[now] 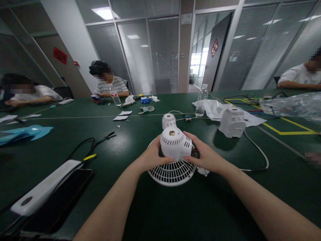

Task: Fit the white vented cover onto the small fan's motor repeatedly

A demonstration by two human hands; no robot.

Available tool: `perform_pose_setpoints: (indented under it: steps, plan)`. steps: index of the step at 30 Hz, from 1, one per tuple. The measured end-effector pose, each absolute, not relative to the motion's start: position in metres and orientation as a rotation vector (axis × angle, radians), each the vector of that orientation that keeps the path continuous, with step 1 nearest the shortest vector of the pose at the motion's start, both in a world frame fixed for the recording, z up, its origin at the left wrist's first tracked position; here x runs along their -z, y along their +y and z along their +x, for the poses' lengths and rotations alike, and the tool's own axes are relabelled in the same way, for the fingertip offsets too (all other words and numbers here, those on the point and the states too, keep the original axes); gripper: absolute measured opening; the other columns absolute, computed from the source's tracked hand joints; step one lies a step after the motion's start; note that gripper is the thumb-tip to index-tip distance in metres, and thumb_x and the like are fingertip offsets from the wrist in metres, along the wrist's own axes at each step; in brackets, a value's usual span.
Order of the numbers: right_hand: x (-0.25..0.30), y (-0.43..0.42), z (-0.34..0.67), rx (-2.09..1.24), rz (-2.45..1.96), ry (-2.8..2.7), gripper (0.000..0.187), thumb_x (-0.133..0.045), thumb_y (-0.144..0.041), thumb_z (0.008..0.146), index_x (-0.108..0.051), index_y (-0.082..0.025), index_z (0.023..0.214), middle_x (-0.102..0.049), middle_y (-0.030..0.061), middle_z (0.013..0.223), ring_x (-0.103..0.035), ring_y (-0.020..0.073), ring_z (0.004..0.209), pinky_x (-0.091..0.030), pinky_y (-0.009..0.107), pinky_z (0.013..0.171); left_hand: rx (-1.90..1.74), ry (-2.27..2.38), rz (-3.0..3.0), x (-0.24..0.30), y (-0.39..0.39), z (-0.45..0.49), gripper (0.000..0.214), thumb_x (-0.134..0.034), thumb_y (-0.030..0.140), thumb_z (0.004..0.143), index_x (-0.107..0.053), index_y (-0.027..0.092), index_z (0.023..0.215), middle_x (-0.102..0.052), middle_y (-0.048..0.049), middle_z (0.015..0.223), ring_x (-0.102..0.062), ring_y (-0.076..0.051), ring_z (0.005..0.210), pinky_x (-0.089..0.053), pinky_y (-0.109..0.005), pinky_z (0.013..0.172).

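While the cap [175,144] sits centred on the grille [173,174], axis upright, on the surface [135,134] just ahead, L hand [149,157] & R hand [207,157] clasp it from opp. sides, equally near.

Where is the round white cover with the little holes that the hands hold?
In the head view, the white cover sits in the middle, atop the fan grille, clasped between the left hand and right hand.

We see a white slotted motor housing [175,143] on a white ribbed fan grille [173,173], a dark green table [140,130] with yellow lines [288,125], and blue gloves [145,100].
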State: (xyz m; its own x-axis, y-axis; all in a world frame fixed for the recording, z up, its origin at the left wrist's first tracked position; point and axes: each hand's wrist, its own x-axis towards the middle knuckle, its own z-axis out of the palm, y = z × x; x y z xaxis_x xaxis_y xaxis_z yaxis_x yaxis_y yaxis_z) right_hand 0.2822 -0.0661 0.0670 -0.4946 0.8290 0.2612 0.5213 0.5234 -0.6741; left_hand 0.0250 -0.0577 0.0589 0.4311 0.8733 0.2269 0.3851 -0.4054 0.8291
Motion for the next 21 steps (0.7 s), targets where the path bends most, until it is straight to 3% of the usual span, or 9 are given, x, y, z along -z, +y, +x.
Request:
perform_pose_setpoints:
  steps: [7, 16, 21]
  plan:
    - [-0.0689, -0.0662, 0.2824, -0.705, -1.142, -2.214, 0.089, -0.071, -0.035, 0.081, -0.019, -0.037, 0.153, -0.041, 0.0093, 0.152, -0.054, 0.034, 0.126, -0.049, 0.06, 0.1, -0.898, 1.048, 2.012, -0.0594, -0.0582, 0.0249, 0.092, -0.084, 0.038, 0.065, -0.035, 0.029, 0.143, -0.043, -0.0092, 0.148, -0.041, -0.034, 0.137, -0.033, -0.056, 0.114]
    - [-0.0737, -0.0676, 0.281, -0.513, -1.17, -2.222, 0.087, -0.073, -0.036, 0.077, -0.025, -0.036, 0.15, -0.044, 0.0066, 0.15, -0.052, 0.0338, 0.129, -0.043, 0.06, 0.106, -0.949, 1.121, 2.074, -0.0564, -0.0566, 0.0248, 0.116, -0.086, 0.037, 0.062, -0.015, 0.026, 0.152, -0.033, -0.0143, 0.155, -0.034, -0.036, 0.142, -0.026, -0.059, 0.116]
    - [-0.0689, -0.0627, 0.2818, -0.424, -1.26, -2.124, 0.086, -0.072, -0.038, 0.077, -0.025, -0.033, 0.15, -0.046, 0.0097, 0.148, -0.053, 0.0362, 0.127, -0.045, 0.061, 0.104, -0.935, 1.323, 2.097, -0.0513, -0.052, 0.0244, 0.097, -0.081, 0.039, 0.069, -0.027, 0.023, 0.147, -0.048, -0.014, 0.142, -0.046, -0.035, 0.132, -0.037, -0.058, 0.109]
